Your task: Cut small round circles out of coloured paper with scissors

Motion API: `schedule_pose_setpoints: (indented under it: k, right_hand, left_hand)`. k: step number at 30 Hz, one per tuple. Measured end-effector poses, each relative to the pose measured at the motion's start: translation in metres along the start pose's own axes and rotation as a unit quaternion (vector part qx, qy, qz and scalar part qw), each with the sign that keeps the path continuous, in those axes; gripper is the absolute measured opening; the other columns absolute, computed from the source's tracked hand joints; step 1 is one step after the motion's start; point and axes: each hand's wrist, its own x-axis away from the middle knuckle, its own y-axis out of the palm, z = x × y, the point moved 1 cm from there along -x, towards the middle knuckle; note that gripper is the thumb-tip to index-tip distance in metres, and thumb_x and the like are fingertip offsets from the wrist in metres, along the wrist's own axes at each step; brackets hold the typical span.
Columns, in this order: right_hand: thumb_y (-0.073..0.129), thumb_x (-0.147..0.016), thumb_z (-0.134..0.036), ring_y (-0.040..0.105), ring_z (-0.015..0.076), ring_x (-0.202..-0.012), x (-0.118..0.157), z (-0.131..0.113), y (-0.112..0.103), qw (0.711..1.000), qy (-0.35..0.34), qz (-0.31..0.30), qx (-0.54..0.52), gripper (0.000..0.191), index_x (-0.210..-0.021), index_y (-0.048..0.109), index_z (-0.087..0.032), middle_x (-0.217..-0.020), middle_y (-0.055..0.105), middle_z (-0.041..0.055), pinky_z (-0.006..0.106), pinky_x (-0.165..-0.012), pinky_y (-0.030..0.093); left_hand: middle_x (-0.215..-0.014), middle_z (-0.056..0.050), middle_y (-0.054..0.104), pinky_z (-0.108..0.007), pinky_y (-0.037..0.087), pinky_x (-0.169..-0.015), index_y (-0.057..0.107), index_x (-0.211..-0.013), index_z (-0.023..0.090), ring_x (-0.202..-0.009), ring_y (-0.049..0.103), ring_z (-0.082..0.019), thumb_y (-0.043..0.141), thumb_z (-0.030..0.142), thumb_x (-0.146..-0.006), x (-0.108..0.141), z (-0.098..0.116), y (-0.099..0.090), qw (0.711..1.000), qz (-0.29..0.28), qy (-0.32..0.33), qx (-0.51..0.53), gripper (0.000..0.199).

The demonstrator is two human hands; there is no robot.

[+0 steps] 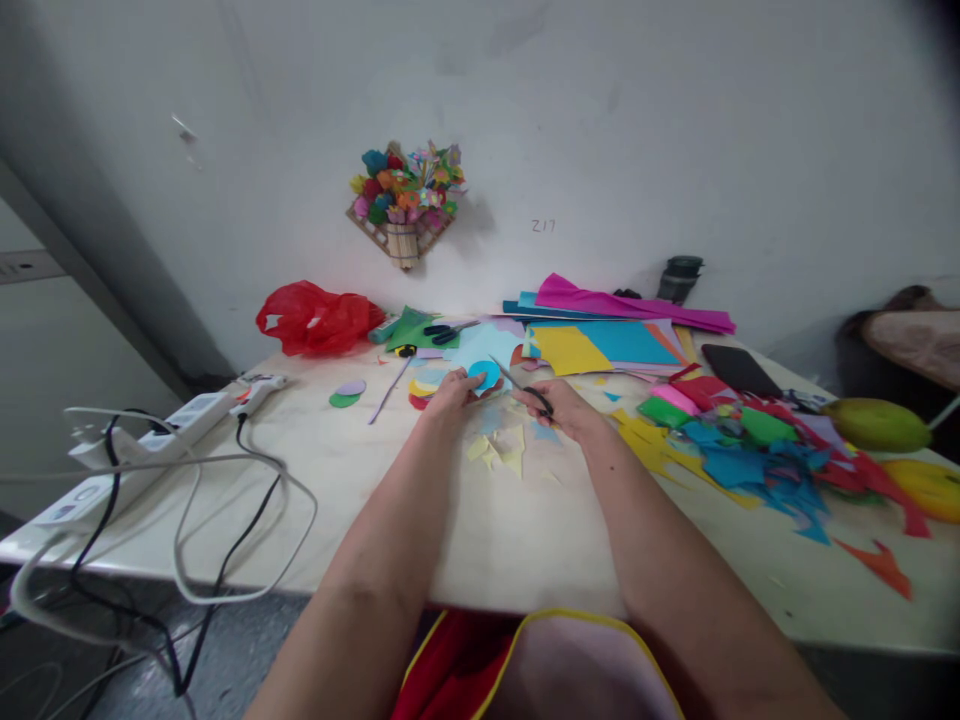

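Note:
Between the fingers of my left hand [453, 391] is a blue paper circle [484, 375], held just above the table. My right hand [553, 402] is closed round the black handles of a pair of scissors [517, 382], whose blades point up and left beside the circle's right edge. Beneath my hands lie pale yellow paper scraps [504, 452]. Several coloured paper rounds [421, 390] are partly hidden behind my left hand. Farther left rest a lilac circle [351, 387] and a green circle [344, 400], overlapping.
Coloured sheets [574, 350] lie at the back, near a second pair of scissors [448, 331] and a red plastic bag [319, 318]. Mixed scraps [750, 455], a black phone [741, 371] and fruit [879, 424] are at right. Power strips [127, 455] with loose cables line the left edge.

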Motion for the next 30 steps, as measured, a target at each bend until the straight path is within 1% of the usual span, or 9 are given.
schedule_pose_setpoints:
  k: [3, 7, 12, 17, 21, 26, 30]
  right_hand:
    - [0.084, -0.067, -0.031, 0.034, 0.0052, -0.038, 0.000, -0.001, 0.000, 1.000, 0.001, -0.001, 0.001, 0.030, -0.058, 0.058, -0.017, -0.044, 0.046, -0.0036, 0.019, -0.033, 0.024]
    - [0.084, -0.067, -0.032, 0.033, 0.0054, -0.037, 0.000, 0.000, 0.000, 1.000, 0.004, -0.001, 0.009, 0.032, -0.058, 0.057, -0.018, -0.043, 0.046, -0.0037, 0.018, -0.032, 0.023]
    - [0.083, -0.067, -0.032, 0.032, 0.0050, -0.037, 0.000, 0.001, -0.002, 1.000, -0.008, -0.009, 0.018, 0.033, -0.055, 0.055, -0.018, -0.043, 0.045, -0.0038, 0.018, -0.033, 0.023]
    - [0.080, -0.068, -0.033, 0.033, 0.0049, -0.038, 0.004, -0.002, -0.005, 1.000, -0.001, -0.015, 0.026, 0.033, -0.054, 0.053, -0.018, -0.045, 0.047, -0.0033, 0.019, -0.034, 0.025]
    - [0.080, -0.068, -0.034, 0.035, 0.0045, -0.039, 0.004, -0.002, -0.008, 0.999, 0.008, -0.025, 0.034, 0.035, -0.055, 0.052, -0.018, -0.046, 0.048, -0.0028, 0.018, -0.036, 0.025]
    - [0.085, -0.064, -0.044, 0.037, 0.0049, -0.040, 0.000, 0.003, -0.012, 0.997, -0.006, -0.045, 0.057, 0.039, -0.060, 0.056, -0.018, -0.048, 0.049, -0.0030, 0.018, -0.036, 0.025]
    - [0.084, -0.062, -0.049, 0.038, 0.0054, -0.039, 0.000, 0.004, -0.012, 0.997, -0.011, -0.052, 0.060, 0.044, -0.058, 0.052, -0.019, -0.048, 0.050, -0.0027, 0.018, -0.035, 0.025]
  left_hand:
    - [-0.064, 0.002, 0.056, -0.039, 0.061, -0.076, 0.041, -0.068, 0.023, -0.083, 0.076, -0.028, 0.090, 0.023, -0.063, -0.001, 0.000, -0.002, 1.000, -0.005, -0.009, -0.012, 0.049]
    - [-0.064, 0.003, 0.051, -0.037, 0.062, -0.078, 0.038, -0.069, 0.024, -0.078, 0.075, -0.024, 0.089, 0.019, -0.067, 0.001, 0.004, -0.001, 1.000, 0.009, -0.020, -0.012, 0.051]
    - [-0.071, 0.000, 0.057, -0.037, 0.062, -0.082, 0.039, -0.070, 0.022, -0.076, 0.075, -0.021, 0.086, 0.013, -0.072, 0.002, 0.006, 0.001, 0.999, 0.006, -0.033, -0.003, 0.048]
    - [-0.069, 0.000, 0.058, -0.040, 0.062, -0.085, 0.040, -0.070, 0.021, -0.077, 0.076, -0.023, 0.086, 0.012, -0.072, 0.002, 0.005, 0.000, 0.999, 0.010, -0.033, 0.012, 0.047]
    - [-0.063, 0.002, 0.055, -0.038, 0.063, -0.085, 0.043, -0.070, 0.021, -0.076, 0.076, -0.024, 0.087, 0.012, -0.070, 0.002, 0.005, -0.001, 0.999, -0.003, -0.043, 0.022, 0.046]
    - [-0.055, 0.005, 0.049, -0.036, 0.062, -0.087, 0.044, -0.065, 0.021, -0.076, 0.077, -0.024, 0.086, 0.009, -0.069, 0.003, 0.007, 0.002, 0.998, -0.017, -0.058, 0.019, 0.043]
    - [-0.055, 0.004, 0.050, -0.038, 0.061, -0.089, 0.043, -0.062, 0.021, -0.079, 0.077, -0.027, 0.084, 0.007, -0.070, 0.004, 0.007, 0.003, 0.998, -0.016, -0.064, 0.018, 0.044]
